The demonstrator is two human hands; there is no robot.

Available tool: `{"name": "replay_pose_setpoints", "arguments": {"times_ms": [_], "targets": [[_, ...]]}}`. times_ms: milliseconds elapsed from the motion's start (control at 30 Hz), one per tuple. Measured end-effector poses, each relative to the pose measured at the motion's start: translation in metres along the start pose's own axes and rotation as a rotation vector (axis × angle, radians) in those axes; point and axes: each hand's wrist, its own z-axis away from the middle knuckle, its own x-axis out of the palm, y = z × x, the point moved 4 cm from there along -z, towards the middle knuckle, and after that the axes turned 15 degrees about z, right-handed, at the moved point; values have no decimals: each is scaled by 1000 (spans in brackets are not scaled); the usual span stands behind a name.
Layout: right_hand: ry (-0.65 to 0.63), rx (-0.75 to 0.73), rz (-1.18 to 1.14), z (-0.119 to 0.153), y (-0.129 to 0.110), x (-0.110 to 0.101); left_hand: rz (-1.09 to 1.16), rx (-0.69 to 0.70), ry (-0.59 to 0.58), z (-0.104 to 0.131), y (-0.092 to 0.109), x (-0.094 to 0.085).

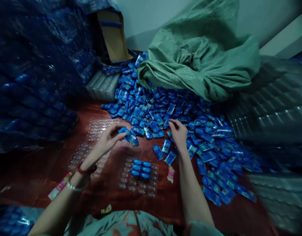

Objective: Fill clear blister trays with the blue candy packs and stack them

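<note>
My left hand [111,135] is closed around blue wrapped packets [133,139], held above the red-brown surface. My right hand [178,133] reaches to the front edge of a large heap of similar packets [151,113], with thumb and fingers pinched on one blue packet [166,123]. Between my forearms lies a clear plastic tray [125,186] with moulded hollows. Several glossy blue oval pieces [141,169] sit in its upper middle hollows. A few loose packets [166,146] lie just below my right hand.
Clear empty trays [101,129] lie left, partly behind my left arm. A green sack [197,65] slumps over the heap's back. Stacked clear trays [269,111] stand right, blue wrapped stacks [35,98] left. An open carton [114,39] stands behind. Pink wrappers [170,174] lie about.
</note>
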Motion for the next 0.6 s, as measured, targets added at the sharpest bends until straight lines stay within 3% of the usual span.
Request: {"name": "replay_pose_setpoints", "arguments": {"times_ms": [133,233,367,467,600], "targets": [[-110,107,-50,75,22,-17,-116,-64,84,88,-11,-22],[-129,113,33,115,31,-19,-190,-51,80,134,-22,-13],[-103,5,254,121,21,-9,-206,73,-96,158,-25,21],[-277,-170,469,109,-4,10,-264,147,-241,165,-25,36],[-526,-308,648,102,-28,25,-438,228,-313,173,-25,40]]}}
